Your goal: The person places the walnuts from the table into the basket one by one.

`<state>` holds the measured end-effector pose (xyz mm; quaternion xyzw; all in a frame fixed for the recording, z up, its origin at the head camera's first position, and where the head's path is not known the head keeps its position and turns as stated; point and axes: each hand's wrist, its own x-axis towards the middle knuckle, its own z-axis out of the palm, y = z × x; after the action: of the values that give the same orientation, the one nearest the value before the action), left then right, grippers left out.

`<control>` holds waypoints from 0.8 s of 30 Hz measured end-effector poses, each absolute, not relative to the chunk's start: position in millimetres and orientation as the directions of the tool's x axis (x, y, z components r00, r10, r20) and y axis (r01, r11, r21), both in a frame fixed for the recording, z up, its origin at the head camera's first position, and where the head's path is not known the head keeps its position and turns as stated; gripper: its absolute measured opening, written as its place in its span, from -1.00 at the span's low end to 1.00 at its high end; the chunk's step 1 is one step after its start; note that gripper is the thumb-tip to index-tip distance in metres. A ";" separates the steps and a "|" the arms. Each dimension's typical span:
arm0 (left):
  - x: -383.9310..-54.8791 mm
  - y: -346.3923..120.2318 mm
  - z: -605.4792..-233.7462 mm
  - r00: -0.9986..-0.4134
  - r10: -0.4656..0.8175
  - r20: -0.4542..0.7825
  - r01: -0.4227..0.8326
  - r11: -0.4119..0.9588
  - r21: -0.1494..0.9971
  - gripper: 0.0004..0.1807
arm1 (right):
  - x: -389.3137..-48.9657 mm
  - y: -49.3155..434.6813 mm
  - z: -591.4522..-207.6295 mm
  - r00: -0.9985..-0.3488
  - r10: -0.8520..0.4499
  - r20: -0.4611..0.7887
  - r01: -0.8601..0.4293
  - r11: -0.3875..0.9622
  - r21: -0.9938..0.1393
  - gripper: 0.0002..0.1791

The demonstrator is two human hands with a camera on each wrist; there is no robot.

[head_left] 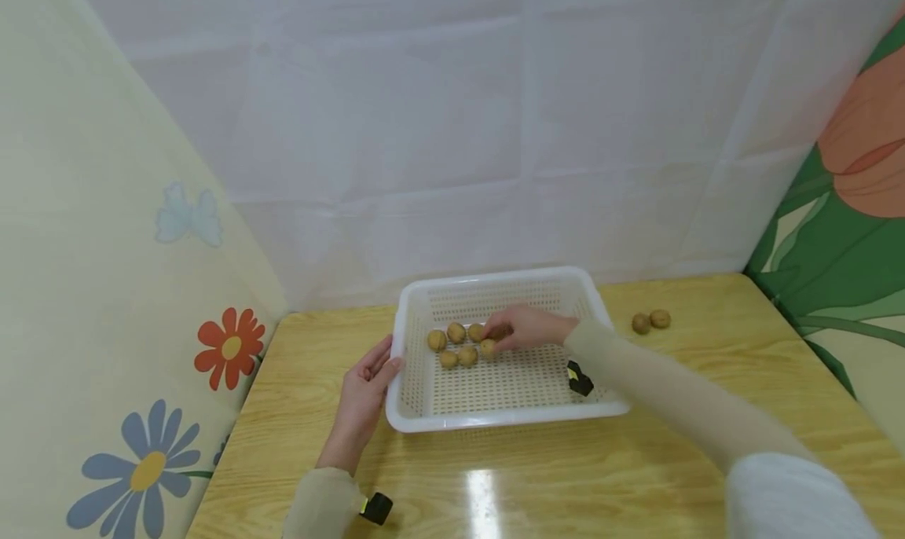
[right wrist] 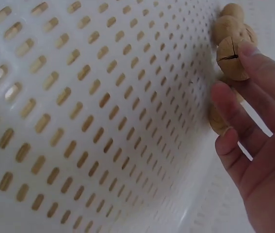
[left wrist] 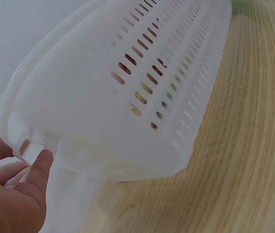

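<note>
A white perforated plastic basket [head_left: 509, 423] sits on the wooden table. At its left end, my left hand [head_left: 360, 401] grips the rim, thumb on top; the left wrist view shows the same hand [left wrist: 16, 194] at the basket's corner. My right hand [head_left: 526, 326] reaches down inside among several walnuts [head_left: 437, 340] grouped in the left half. Seen from the right wrist, the hand [right wrist: 268, 141] pinches a walnut with a dark crack [right wrist: 232, 58], thumb on its near side. Other walnuts [right wrist: 227, 28] lie right beside it, partly hidden by the fingers.
Two more walnuts [head_left: 650, 320] lie on the table [head_left: 707, 382] to the right of the basket. A white cloth backdrop [head_left: 424, 130] rises behind the table's back edge. Flower-printed panels [head_left: 848, 287] stand at both sides. Each wrist carries a small black device [head_left: 377, 508].
</note>
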<state>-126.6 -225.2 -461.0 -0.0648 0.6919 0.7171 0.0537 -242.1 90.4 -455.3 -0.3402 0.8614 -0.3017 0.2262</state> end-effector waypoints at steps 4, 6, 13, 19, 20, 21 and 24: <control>-125.9 -224.5 -459.9 -0.986 -0.008 -0.167 -0.167 -0.039 0.985 -0.40 | -240.3 84.0 -460.5 -0.660 -0.726 -0.193 -0.452 0.589 -0.671 -0.54; -125.6 -224.5 -459.6 -0.986 -0.007 -0.168 -0.168 -0.043 0.985 -0.40 | -240.1 81.8 -462.8 -0.660 -0.726 -0.194 -0.452 0.589 -0.670 -0.54; -125.5 -224.9 -459.7 -0.985 -0.008 -0.174 -0.173 -0.045 0.984 -0.40 | -240.1 77.1 -463.0 -0.665 -0.720 -0.198 -0.455 0.601 -0.657 -0.54; -125.6 -224.8 -459.7 -0.984 -0.013 -0.179 -0.178 -0.046 0.983 -0.40 | -240.2 82.3 -452.9 -0.677 -0.714 -0.178 -0.449 0.592 -0.669 -0.59; -125.7 -224.8 -459.7 -0.984 -0.015 -0.178 -0.177 -0.046 0.983 -0.40 | -240.1 84.5 -449.2 -0.679 -0.715 -0.168 -0.452 0.587 -0.672 -0.60; -125.8 -224.8 -459.8 -0.984 -0.016 -0.175 -0.175 -0.046 0.984 -0.40 | -239.9 87.1 -446.0 -0.681 -0.716 -0.156 -0.456 0.581 -0.675 -0.61; -126.2 -224.5 -460.1 -0.986 -0.019 -0.167 -0.166 -0.045 0.985 -0.41 | -238.8 95.3 -435.0 -0.682 -0.721 -0.120 -0.478 0.564 -0.673 -0.64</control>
<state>-126.2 -224.5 -460.1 -0.0673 0.6891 0.7197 0.0511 -238.8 95.3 -435.0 -0.3475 0.8626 -0.3116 0.1953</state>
